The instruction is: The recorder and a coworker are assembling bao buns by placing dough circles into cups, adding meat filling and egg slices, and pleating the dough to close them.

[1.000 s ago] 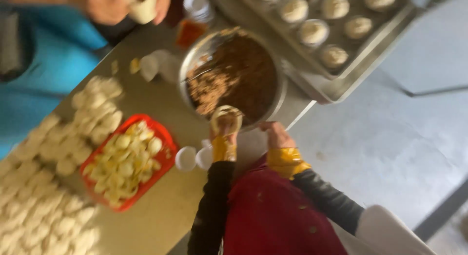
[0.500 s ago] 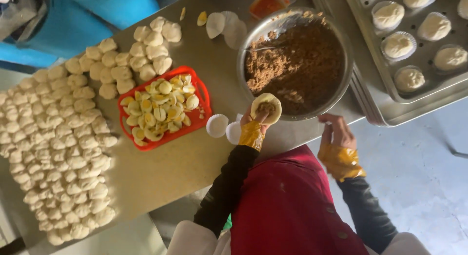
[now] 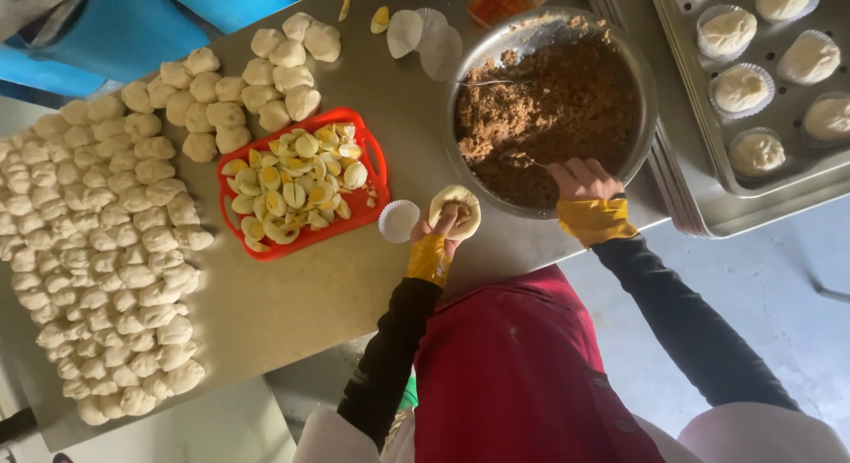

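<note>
Scanning left to right, risks noted per item.
Dough balls (image 3: 106,250): packed in touching rows on the surface (image 3: 292,304); likely to stick together where pressed close.
Red tray (image 3: 304,181): holds cut boiled egg pieces, heaped; pieces near the rim could roll off if bumped.
Paper cup (image 3: 398,220): empty, just beside the tray, near the left hand; light enough to be knocked away by a sleeve.
Left hand (image 3: 440,237): fingers curled under a flattened dough round (image 3: 456,211), a little brown filling already in its middle; held over the surface edge beside the bowl, so a loose hold could drop it toward the apron (image 3: 522,374).
Dough round, risk: may tear or leak if overfilled.
Right hand (image 3: 580,178): fingers closed on a spoon (image 3: 522,160) dipped in the filling (image 3: 553,118); crumbs could spill between bowl and dough.
Metal bowl (image 3: 639,82): near the surface edge; pressing its rim could tip it.
Baking tray (image 3: 708,175): filled buns in paper cups, overhanging the surface; liable to slide if nudged.
</note>
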